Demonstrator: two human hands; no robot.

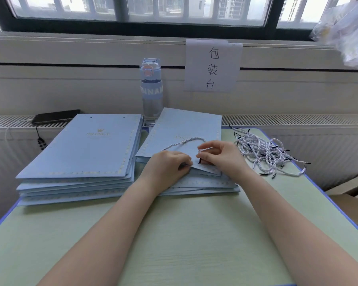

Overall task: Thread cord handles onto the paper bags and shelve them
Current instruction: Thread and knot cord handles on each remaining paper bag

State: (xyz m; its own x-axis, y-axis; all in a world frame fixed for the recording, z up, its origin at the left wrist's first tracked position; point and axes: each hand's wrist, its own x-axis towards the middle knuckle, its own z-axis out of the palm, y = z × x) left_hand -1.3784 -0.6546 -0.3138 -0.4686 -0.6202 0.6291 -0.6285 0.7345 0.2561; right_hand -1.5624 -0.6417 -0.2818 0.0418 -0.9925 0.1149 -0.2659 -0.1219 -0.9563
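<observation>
Atop the right stack (205, 186), left grip (170, 165) pinching top bag (184, 129) edge, right grip (219, 155) pinching cord (186, 140) end.

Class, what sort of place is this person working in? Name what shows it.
Probably a packing station in a workshop or office: the wall sign reads "packing table" in Chinese, flat blue paper bags are stacked on the desk, and loose cord handles lie heaped beside them.

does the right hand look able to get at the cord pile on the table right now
Likely yes, once it lets go: the right hand pinches the cord at the top bag, but the cord pile lies just right of it on the table, nothing between.
</observation>
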